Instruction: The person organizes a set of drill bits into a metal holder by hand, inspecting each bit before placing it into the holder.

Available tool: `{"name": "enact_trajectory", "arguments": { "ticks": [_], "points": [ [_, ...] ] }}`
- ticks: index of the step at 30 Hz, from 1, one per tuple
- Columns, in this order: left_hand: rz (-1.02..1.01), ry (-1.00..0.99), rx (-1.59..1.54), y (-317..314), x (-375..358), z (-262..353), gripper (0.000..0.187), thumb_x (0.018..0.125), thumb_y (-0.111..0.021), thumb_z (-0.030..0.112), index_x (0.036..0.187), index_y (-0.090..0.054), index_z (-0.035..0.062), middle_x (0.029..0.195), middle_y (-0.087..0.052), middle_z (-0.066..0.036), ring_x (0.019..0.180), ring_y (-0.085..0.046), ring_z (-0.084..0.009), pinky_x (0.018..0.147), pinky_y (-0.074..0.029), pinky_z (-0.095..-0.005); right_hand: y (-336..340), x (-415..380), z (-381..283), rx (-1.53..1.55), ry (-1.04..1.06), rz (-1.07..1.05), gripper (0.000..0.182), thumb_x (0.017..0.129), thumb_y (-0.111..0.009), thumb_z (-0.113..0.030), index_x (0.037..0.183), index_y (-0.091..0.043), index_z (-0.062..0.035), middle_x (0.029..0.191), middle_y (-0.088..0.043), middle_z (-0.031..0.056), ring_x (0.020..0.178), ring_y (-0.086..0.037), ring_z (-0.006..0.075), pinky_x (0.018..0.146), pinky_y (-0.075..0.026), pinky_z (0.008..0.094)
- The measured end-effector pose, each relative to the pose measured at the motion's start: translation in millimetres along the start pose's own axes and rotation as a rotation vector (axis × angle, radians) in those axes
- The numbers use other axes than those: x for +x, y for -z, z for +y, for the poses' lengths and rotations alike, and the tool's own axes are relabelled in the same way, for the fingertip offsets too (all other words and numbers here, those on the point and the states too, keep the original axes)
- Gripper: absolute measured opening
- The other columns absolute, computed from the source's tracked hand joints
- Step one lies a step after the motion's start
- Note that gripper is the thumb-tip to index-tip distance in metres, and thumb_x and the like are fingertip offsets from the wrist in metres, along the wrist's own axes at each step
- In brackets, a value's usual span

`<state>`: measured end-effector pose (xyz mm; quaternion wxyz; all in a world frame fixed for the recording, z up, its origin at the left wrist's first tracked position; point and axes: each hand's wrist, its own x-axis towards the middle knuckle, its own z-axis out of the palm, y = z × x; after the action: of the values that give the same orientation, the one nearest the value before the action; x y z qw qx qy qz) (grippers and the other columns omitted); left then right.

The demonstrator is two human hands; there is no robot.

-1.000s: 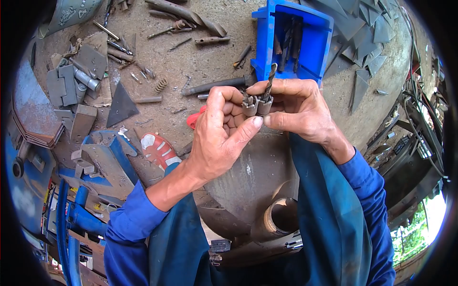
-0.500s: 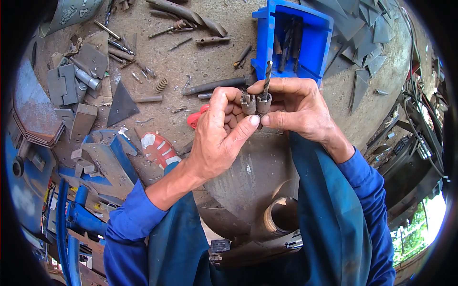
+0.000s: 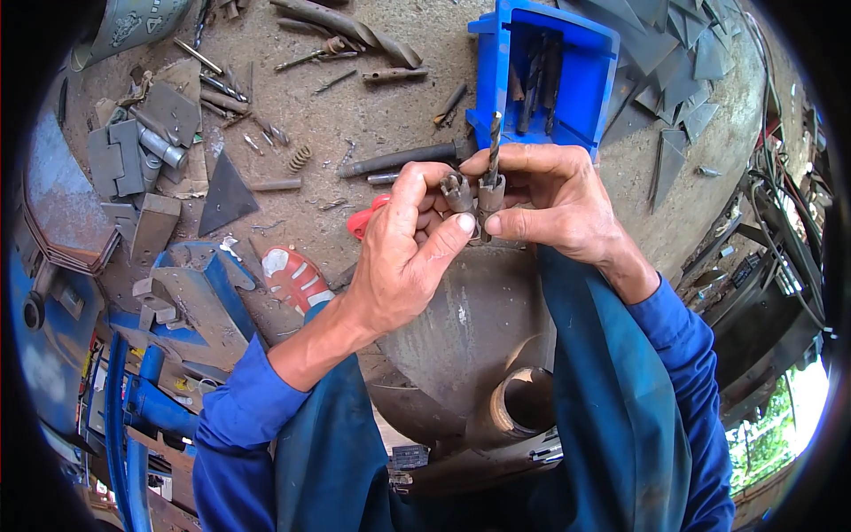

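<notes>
Near the middle of the head view, my left hand (image 3: 409, 244) is closed on a short toothed hole cutter (image 3: 457, 192), its toothed end tilted up and to the left. My right hand (image 3: 557, 199) pinches a second hole cutter (image 3: 490, 197), which stands upright with a twist drill bit (image 3: 495, 142) rising from its centre. The two cutters are side by side, close together at their lower ends. My fingers hide parts of both.
A blue bin (image 3: 489, 80) with dark drill bits lies beyond my right hand. Large drill bits (image 3: 355, 31), a spring (image 3: 300, 159) and metal plates (image 3: 228, 195) lie on the ground. A curved metal piece with a round pipe opening (image 3: 501, 403) sits between my legs.
The cutter in my left hand has tilted to the left, its top moving away from the other cutter. The drill bit in my right hand has shifted slightly left.
</notes>
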<state>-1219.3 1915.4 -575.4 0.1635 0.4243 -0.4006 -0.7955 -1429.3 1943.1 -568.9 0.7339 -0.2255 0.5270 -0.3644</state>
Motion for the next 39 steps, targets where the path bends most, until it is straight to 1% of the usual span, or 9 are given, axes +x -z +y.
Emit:
{"name": "enact_trajectory", "arguments": {
  "ticks": [11, 15, 17, 19, 25, 27, 33, 38, 39],
  "points": [
    [-0.027, 0.024, 0.001, 0, 2, 4, 0.03, 0.097, -0.062, 0.01, 0.122, -0.047, 0.0012, 0.092, -0.058, -0.002, 0.077, -0.054, -0.0046, 0.066, -0.046, -0.0208, 0, 0, -2, 0.026, -0.014, -0.03, 0.048, 0.077, -0.075, 0.012, 0.124, -0.066, 0.0045, 0.115, -0.072, 0.0118, 0.089, -0.066, 0.0101, 0.083, -0.057, 0.0282],
    [0.008, 0.096, -0.116, 0, 5, 6, 0.029, 0.098, -0.064, 0.012, 0.12, -0.048, 0.0016, 0.092, -0.058, -0.002, 0.075, -0.053, -0.0039, 0.063, -0.045, -0.0204, 4, -1, 4, 0.089, -0.056, -0.032, 0.053, 0.078, -0.074, 0.013, 0.129, -0.062, 0.0051, 0.119, -0.07, 0.0118, 0.1, -0.067, 0.0138, 0.088, -0.057, 0.0312],
    [-0.001, 0.101, -0.133, 3, 5, 7, 0.028, 0.098, -0.064, 0.012, 0.119, -0.048, 0.0019, 0.092, -0.058, -0.002, 0.074, -0.053, -0.004, 0.062, -0.045, -0.0205, 3, 0, 1, 0.095, -0.052, -0.036, 0.055, 0.078, -0.073, 0.013, 0.131, -0.061, 0.005, 0.121, -0.069, 0.013, 0.1, -0.066, 0.0141, 0.09, -0.057, 0.0312],
    [-0.025, 0.191, -0.157, 5, 5, 12, 0.027, 0.097, -0.064, 0.01, 0.118, -0.049, 0.0029, 0.091, -0.058, -0.002, 0.071, -0.053, -0.0051, 0.061, -0.045, -0.021, 2, 1, -2, 0.102, -0.049, -0.041, 0.056, 0.079, -0.072, 0.012, 0.133, -0.059, 0.0049, 0.123, -0.068, 0.0141, 0.101, -0.066, 0.0144, 0.091, -0.056, 0.0311],
    [0.005, 0.208, -0.286, 4, 7, 11, 0.029, 0.094, -0.063, 0.004, 0.119, -0.05, 0.0043, 0.089, -0.059, -0.002, 0.069, -0.054, -0.0053, 0.06, -0.045, -0.0212, 5, 4, -1, 0.151, -0.035, -0.072, 0.058, 0.086, -0.066, 0.004, 0.141, -0.05, 0.0059, 0.114, -0.068, 0.0131, 0.103, -0.065, 0.0162, 0.097, -0.052, 0.0315],
    [0.003, 0.204, -0.267, 6, 8, 11, 0.028, 0.093, -0.063, 0.005, 0.119, -0.05, 0.0047, 0.088, -0.059, -0.001, 0.069, -0.054, -0.005, 0.059, -0.044, -0.0209, 6, 5, 0, 0.176, -0.048, -0.07, 0.059, 0.088, -0.064, 0.002, 0.144, -0.047, 0.006, 0.11, -0.067, 0.0102, 0.106, -0.064, 0.0169, 0.098, -0.051, 0.0319],
    [0.013, 0.2, -0.204, 9, 9, 10, 0.025, 0.093, -0.064, 0.007, 0.115, -0.054, 0.006, 0.086, -0.059, 0.0, 0.066, -0.054, -0.0036, 0.057, -0.042, -0.0194, 6, 5, 1, 0.149, -0.02, -0.082, 0.059, 0.089, -0.063, 0.002, 0.146, -0.047, 0.0033, 0.11, -0.067, 0.008, 0.106, -0.063, 0.0165, 0.097, -0.05, 0.031],
    [0.023, 0.177, -0.192, 8, 8, 9, 0.022, 0.092, -0.065, 0.007, 0.112, -0.057, 0.0068, 0.087, -0.058, 0.001, 0.066, -0.052, -0.0026, 0.057, -0.04, -0.0191, 3, 4, 1, 0.107, -0.008, -0.033, 0.059, 0.087, -0.066, 0.003, 0.144, -0.049, 0.0025, 0.112, -0.067, 0.01, 0.107, -0.063, 0.0165, 0.096, -0.051, 0.0314],
    [0.036, 0.141, -0.111, 8, 8, 8, 0.021, 0.091, -0.066, 0.007, 0.111, -0.059, 0.0064, 0.088, -0.058, 0.001, 0.066, -0.051, -0.0027, 0.057, -0.04, -0.0196, 3, 4, 1, 0.093, 0.001, -0.015, 0.058, 0.086, -0.068, 0.003, 0.141, -0.051, 0.0028, 0.112, -0.068, 0.0107, 0.107, -0.063, 0.0165, 0.096, -0.051, 0.0316]
  ]
}}
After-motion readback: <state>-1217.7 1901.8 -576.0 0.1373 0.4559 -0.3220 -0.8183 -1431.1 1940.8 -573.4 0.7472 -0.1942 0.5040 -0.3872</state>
